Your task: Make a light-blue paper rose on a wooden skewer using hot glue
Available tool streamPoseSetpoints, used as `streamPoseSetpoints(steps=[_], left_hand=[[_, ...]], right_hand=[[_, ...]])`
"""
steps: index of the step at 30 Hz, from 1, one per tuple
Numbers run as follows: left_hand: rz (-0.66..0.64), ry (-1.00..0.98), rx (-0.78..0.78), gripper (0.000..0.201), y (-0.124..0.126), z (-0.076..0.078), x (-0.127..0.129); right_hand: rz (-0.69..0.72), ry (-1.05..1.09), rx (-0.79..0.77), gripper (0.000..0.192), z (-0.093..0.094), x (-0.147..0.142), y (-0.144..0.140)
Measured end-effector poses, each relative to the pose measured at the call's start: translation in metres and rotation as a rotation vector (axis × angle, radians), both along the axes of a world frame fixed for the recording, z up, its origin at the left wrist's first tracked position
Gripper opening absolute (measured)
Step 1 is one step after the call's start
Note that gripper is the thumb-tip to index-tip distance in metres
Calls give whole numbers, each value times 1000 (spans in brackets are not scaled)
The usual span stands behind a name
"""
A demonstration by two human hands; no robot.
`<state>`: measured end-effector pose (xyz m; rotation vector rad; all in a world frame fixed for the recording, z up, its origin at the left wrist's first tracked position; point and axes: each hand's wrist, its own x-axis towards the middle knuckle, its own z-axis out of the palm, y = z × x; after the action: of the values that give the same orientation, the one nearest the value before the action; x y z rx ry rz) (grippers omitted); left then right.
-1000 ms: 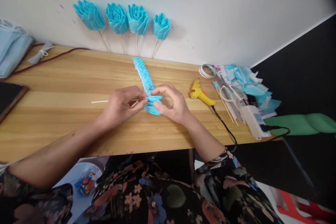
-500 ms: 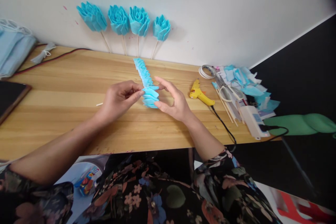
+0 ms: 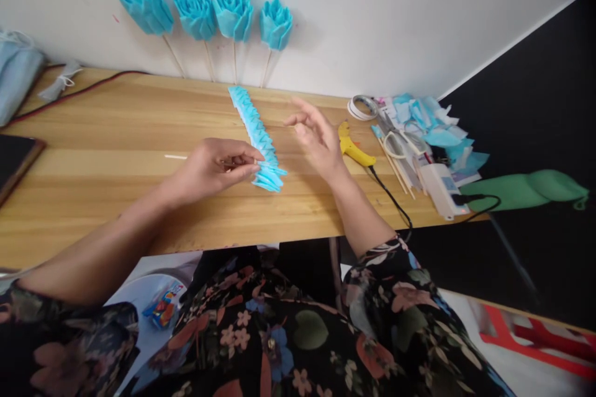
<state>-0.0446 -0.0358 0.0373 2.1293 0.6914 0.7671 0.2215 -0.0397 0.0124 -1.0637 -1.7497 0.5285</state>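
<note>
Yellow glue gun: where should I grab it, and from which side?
Grab the yellow glue gun by its fat handle, the end nearer the wall, coming from above. It lies flat on the wooden table, and its black cord trails from the other end toward the table's front edge.

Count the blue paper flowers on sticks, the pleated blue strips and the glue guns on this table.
Blue paper flowers on sticks: 4
Pleated blue strip, left hand pinching its near end: 1
Yellow glue gun: 1
Total: 6
</note>
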Motion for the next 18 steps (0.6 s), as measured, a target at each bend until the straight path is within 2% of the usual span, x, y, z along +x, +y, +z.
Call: streamPoseSetpoints(steps=[2,4,7,9,11,14,18], left_hand=[[-51,58,18,22,-3,3,1],[-90,125,99,20,-8,8,2],[-113,163,202,19,-19,10,-2],[-100,170,207,18,-30,5,-9],[-77,166,187,17,-42,-5,-17],[-53,160,231,18,-58,-23,-27],[-11,219,355,23,-70,-39,-33]], right_hand=[[-19,-32,-12,58,5,2,0],[-15,-83,-14,53,15,2,-6],[0,-186,-12,44,32,-1,-31],[-10,-238,-4,40,37,-2,-54],[-34,-282,13,38,34,-2,-77],[-117,-349,9,36,18,10,-105],[-347,-478,32,36,-4,56,-118]])
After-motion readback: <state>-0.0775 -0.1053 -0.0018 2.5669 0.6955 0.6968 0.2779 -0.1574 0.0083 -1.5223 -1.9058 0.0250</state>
